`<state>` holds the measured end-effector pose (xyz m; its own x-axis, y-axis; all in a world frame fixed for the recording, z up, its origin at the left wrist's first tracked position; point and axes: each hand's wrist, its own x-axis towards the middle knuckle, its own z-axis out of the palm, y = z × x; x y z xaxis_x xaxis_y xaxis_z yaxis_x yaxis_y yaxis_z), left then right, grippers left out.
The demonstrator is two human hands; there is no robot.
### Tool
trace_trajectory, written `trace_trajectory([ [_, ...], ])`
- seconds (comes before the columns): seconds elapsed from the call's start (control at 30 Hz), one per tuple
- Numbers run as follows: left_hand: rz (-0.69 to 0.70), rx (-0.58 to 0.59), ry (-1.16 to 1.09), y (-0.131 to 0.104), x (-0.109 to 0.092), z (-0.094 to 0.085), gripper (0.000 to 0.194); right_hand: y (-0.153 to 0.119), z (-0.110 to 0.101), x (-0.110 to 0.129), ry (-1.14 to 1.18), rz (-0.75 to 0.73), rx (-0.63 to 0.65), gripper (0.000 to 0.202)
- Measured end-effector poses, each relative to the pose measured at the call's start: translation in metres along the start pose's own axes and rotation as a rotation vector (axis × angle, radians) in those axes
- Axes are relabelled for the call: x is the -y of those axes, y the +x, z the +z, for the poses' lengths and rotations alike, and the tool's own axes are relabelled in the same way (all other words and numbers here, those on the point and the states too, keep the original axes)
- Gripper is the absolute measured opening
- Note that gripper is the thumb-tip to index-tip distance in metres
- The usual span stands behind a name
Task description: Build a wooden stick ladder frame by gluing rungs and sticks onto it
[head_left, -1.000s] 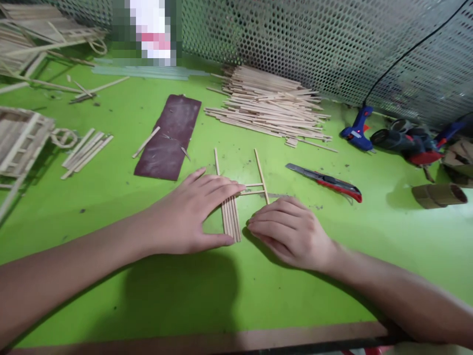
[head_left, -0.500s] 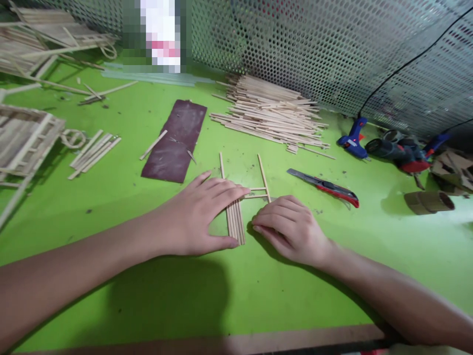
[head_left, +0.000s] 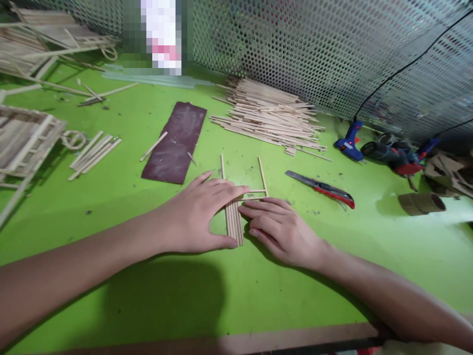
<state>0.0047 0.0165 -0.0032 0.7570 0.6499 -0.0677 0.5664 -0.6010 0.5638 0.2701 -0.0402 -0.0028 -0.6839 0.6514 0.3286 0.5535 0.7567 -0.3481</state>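
My left hand (head_left: 195,212) lies over a row of thin wooden sticks (head_left: 234,222). Its thumb presses near their lower end, and the fingers hold them from above. The row joins a small stick frame, with an upright stick (head_left: 262,175) on the right, another stick (head_left: 222,166) on the left and thin crosspieces (head_left: 254,191) between. Part of this frame is hidden under both hands. My right hand (head_left: 288,231) rests on the table beside it, its forefinger stretched to the row's right edge and its other fingers partly bent. Nothing shows in its grasp.
Beyond the hands lie a brown sandpaper sheet (head_left: 177,148) and a large pile of sticks (head_left: 273,116). To the right are a utility knife (head_left: 321,189), a blue glue gun (head_left: 349,142) and a brown cup-like piece (head_left: 421,203). Wooden models (head_left: 25,143) stand left.
My right hand has shifted left, and its forefinger has stretched out to the edge of the stick row. My left hand stays on the sticks. The view has turned slightly.
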Motion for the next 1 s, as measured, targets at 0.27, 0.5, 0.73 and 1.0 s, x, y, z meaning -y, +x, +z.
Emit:
trace_trajectory([
  [0.27, -0.002, 0.009, 0.024, 0.001, 0.000, -0.005, 0.105, 0.000, 0.001, -0.002, -0.014, -0.021, -0.024, 0.015],
  [0.5, 0.042, -0.019, 0.101, -0.003, 0.010, 0.003, 0.102, -0.004, -0.001, -0.012, -0.055, -0.124, -0.252, 0.006],
  [0.73, 0.066, -0.224, 0.196, -0.002, 0.025, -0.008, 0.075, -0.005, 0.005, -0.023, -0.140, -0.099, -0.154, 0.008],
  [1.0, 0.066, -0.367, 0.260, 0.005, 0.034, -0.015, 0.061, -0.007, 0.005, -0.030, -0.240, -0.178, -0.119, 0.020],
])
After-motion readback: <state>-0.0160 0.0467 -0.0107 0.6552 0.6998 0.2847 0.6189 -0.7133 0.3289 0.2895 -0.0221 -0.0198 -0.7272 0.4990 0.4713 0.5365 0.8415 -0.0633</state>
